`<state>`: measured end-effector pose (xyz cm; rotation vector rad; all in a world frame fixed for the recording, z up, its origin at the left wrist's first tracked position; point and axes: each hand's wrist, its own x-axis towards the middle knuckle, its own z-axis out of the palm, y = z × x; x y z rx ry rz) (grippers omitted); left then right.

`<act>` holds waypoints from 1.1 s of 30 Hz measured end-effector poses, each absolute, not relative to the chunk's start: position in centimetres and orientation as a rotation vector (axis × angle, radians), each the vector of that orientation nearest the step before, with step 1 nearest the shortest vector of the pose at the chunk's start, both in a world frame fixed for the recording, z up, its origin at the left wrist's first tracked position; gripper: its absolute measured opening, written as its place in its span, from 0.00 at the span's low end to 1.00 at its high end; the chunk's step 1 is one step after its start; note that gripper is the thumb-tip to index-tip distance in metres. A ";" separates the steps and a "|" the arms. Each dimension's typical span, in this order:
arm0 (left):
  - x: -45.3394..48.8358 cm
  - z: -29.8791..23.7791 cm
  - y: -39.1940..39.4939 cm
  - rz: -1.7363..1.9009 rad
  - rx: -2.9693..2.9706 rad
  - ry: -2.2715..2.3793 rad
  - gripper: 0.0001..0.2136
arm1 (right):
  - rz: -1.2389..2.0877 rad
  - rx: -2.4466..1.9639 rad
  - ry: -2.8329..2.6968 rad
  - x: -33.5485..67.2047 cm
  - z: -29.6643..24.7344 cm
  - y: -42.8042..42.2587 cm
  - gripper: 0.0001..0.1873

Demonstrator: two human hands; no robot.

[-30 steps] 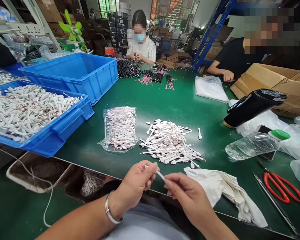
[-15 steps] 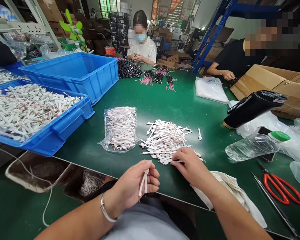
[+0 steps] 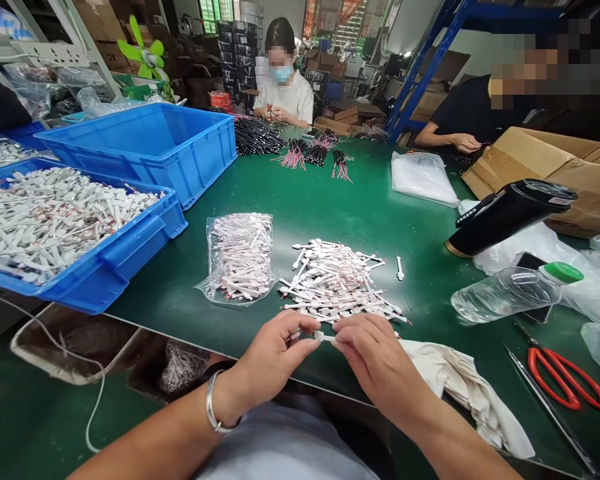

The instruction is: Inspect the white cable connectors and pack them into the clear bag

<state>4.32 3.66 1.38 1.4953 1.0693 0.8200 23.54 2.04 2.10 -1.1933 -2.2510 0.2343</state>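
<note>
two hands of ours, left hand (image 3: pixel 273 357) and right hand (image 3: pixel 377 357), pinch one short white cable (image 3: pixel 325 337) narrowly between them, just over the green workbench (image 3: pixel 260 227) edge, touching the loose pile of white cables (image 3: pixel 340 283).

Green workbench (image 3: pixel 320 207), loose white connectors (image 3: pixel 335 283), red scissors (image 3: pixel 567 379)

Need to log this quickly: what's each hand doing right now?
Left hand: closed, pinching a white cable connector.
Right hand: closed, its fingertips pinching the same white cable connector.
</note>
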 end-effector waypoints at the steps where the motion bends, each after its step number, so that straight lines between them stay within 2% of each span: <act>1: 4.4 1.5 3.7 0.825 1.516 1.054 0.06 | 0.308 -1.213 -2.215 23.5 2.2 1.8 0.07; 9: 4.6 2.1 3.6 0.842 1.303 0.958 0.09 | 1.033 -1.424 -1.813 22.8 2.4 1.1 0.10; 14: 4.9 1.8 3.5 0.753 1.011 0.921 0.13 | 1.229 -1.401 -1.662 22.1 2.3 0.8 0.10; 20: 5.3 1.6 2.9 0.813 0.660 0.874 0.14 | 1.290 -1.353 -1.618 20.6 1.5 0.0 0.10; 23: 4.9 1.8 3.1 0.863 0.580 0.866 0.14 | 1.085 -1.338 -1.890 21.0 1.2 1.0 0.09; 26: 4.4 2.0 3.3 0.866 0.472 0.875 0.16 | 0.536 -1.430 -2.146 22.1 0.8 3.3 0.05; 28: 4.2 2.1 3.4 0.832 0.421 0.903 0.15 | 0.281 -1.518 -2.238 22.8 0.3 4.8 0.04; 33: 3.4 2.0 3.3 0.786 0.513 0.908 0.15 | 0.216 -1.497 -2.348 23.1 0.2 6.2 0.06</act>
